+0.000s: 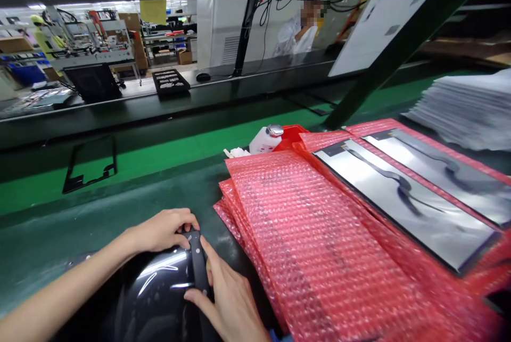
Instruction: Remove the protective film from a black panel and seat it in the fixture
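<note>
A glossy black panel [159, 294] with a dark strip [197, 257] along its right edge lies low in front of me; light spots dot the strip. At the top end of this edge, my left hand [170, 229] curls its fingers and thumb around the corner. My right hand [231, 294] grips the long right side, thumb on the face and fingers along the outer edge. The panel's lower part runs out of view. Right of my hands lies a stack of red bubble-wrap bags [303, 225].
Two silver-backed display panels [383, 193] with dark flat cables rest on red wrap at right. Behind stand a white dispenser bottle [265, 139] and a stack of white foam sheets [467, 107]. A black frame [91, 163] lies left on the green belt. A slanted post [383, 59] rises rear right; a person [297, 35] is beyond.
</note>
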`<state>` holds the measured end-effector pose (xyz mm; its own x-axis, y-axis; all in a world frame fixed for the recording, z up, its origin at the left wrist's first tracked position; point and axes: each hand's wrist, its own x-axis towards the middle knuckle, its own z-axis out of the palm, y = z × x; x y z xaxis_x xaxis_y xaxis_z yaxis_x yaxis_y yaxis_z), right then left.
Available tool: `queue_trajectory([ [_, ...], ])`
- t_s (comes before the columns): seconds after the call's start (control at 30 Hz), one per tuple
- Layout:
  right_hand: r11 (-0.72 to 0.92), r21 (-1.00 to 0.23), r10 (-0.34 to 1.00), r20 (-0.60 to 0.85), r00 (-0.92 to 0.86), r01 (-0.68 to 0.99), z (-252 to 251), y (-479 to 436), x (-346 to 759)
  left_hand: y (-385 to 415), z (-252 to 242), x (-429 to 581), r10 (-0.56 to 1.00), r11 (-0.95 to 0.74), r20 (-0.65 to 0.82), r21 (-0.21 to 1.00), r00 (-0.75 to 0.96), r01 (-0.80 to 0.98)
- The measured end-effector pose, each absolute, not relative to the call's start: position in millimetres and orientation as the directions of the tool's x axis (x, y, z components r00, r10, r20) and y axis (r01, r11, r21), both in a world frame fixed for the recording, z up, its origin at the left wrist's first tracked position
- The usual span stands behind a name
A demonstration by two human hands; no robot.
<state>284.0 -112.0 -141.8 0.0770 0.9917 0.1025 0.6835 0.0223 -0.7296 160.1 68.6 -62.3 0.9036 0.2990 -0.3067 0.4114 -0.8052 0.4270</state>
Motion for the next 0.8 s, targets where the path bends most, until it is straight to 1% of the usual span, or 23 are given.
queue_trajectory([
  [0.07,0.054,-0.735,0.99,0.129,0.06,0.676,-145.6,-112.3,284.2,80.0,-54.0,180.4,0.212,-0.844,-0.403,0.384,0.891,0.374],
  [0.2,0.074,-0.727,0.992,0.122,0.021,0.682,-152.2,-111.0,283.3,79.9,-46.4,213.0,0.135,-0.917,-0.535,0.251,0.834,0.309],
  [0.27,0.08,-0.726,0.993,0.114,0.006,0.683,-154.5,-110.2,283.7,73.4,-45.3,225.9,0.114,-0.943,-0.581,0.193,0.806,0.272],
  [0.33,0.08,-0.73,0.994,0.112,0.004,0.679,-156.0,-109.2,285.0,68.3,-45.0,233.4,0.095,-0.957,-0.598,0.166,0.796,0.239],
  [0.4,0.078,-0.737,0.994,0.113,0.009,0.672,-156.2,-107.8,286.8,67.4,-45.8,234.4,0.078,-0.96,-0.59,0.173,0.804,0.22],
  [0.53,0.093,-0.775,0.994,0.111,-0.01,0.626,-153.0,-104.2,289.3,76.4,-50.2,221.2,0.064,-0.942,-0.528,0.247,0.847,0.226],
  [0.67,0.063,-0.796,0.997,0.074,-0.006,0.602,-148.4,-101.7,288.9,82.6,-58.1,199.7,0.14,-0.904,-0.432,0.311,0.891,0.293],
  [0.77,0.044,-0.808,0.998,0.061,0.009,0.588,-145.4,-101.3,288.5,75.1,-71.0,180.0,0.193,-0.874,-0.379,0.352,0.905,0.334],
  [0.8,0.041,-0.812,0.998,0.059,0.012,0.583,-144.2,-101.4,288.5,70.4,-76.7,172.8,0.23,-0.857,-0.338,0.374,0.913,0.354],
])
